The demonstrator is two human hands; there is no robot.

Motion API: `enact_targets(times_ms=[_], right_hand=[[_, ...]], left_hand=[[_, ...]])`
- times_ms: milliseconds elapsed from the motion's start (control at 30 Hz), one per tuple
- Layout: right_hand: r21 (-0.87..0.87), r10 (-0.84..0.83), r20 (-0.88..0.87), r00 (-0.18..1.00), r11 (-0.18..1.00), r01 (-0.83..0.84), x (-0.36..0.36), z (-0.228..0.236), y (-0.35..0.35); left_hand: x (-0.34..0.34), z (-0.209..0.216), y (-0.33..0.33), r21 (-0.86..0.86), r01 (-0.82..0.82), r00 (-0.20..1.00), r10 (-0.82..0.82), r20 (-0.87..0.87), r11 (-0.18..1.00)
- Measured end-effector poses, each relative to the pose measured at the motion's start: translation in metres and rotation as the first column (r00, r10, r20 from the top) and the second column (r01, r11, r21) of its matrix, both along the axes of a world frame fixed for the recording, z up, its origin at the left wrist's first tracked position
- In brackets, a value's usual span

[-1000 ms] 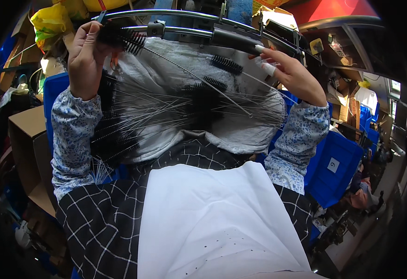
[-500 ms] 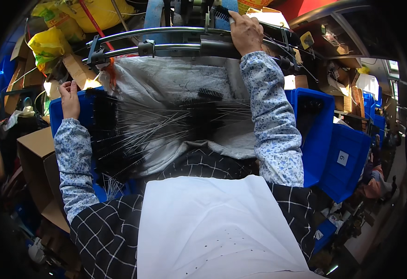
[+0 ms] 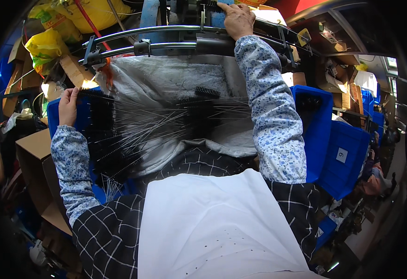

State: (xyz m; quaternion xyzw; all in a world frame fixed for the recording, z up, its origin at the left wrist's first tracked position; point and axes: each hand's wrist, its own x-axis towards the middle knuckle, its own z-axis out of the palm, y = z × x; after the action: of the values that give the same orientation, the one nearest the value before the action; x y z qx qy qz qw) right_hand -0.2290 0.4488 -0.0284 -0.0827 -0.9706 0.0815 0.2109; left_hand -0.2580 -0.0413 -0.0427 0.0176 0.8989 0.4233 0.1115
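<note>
At the far left, my left hand (image 3: 67,108) pinches the end of a black-bristled wire brush (image 3: 91,93) between thumb and fingers. This brush lies on top of a heap of similar brushes (image 3: 106,144), their thin wire stems pointing right. My right hand (image 3: 239,21) is at the top, over the machine (image 3: 175,29) with its metal rails. Its fingers are curled, index finger stretched left, against another black brush (image 3: 209,6) at the machine; the grip is partly hidden. More brushes (image 3: 201,111) lie across a whitish sheet (image 3: 161,74) over my lap.
A blue bin (image 3: 54,114) stands under the left heap. To the right are another blue bin (image 3: 313,135) and a blue crate (image 3: 345,160) with a white label. A cardboard box (image 3: 40,162) stands at left, and yellow bags (image 3: 47,46) lie behind it.
My left hand has moved slightly down and closed its fingertips on a brush end. My right hand has shifted left and up along the machine, the brush beside it moving the same way.
</note>
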Motion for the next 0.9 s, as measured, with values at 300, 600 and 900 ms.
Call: enact_targets(times_ms=[300, 600, 900], right_hand=[[0.137, -0.199, -0.073, 0.977, 0.969, 0.208, 0.026, -0.016, 0.014], [-0.15, -0.137, -0.047, 0.989, 0.98, 0.129, 0.017, -0.022, -0.002], [-0.157, -0.144, 0.013, 0.99, 0.977, 0.144, 0.003, -0.015, -0.032]], left_hand=[[-0.019, 0.013, -0.057, -0.016, -0.43, 0.863, 0.405, -0.303, 0.903], [-0.016, 0.123, -0.105, -0.522, -0.568, 0.355, -0.383, -0.853, 0.637], [0.005, 0.141, -0.113, -0.402, -0.451, 0.362, -0.249, -0.899, 0.797]])
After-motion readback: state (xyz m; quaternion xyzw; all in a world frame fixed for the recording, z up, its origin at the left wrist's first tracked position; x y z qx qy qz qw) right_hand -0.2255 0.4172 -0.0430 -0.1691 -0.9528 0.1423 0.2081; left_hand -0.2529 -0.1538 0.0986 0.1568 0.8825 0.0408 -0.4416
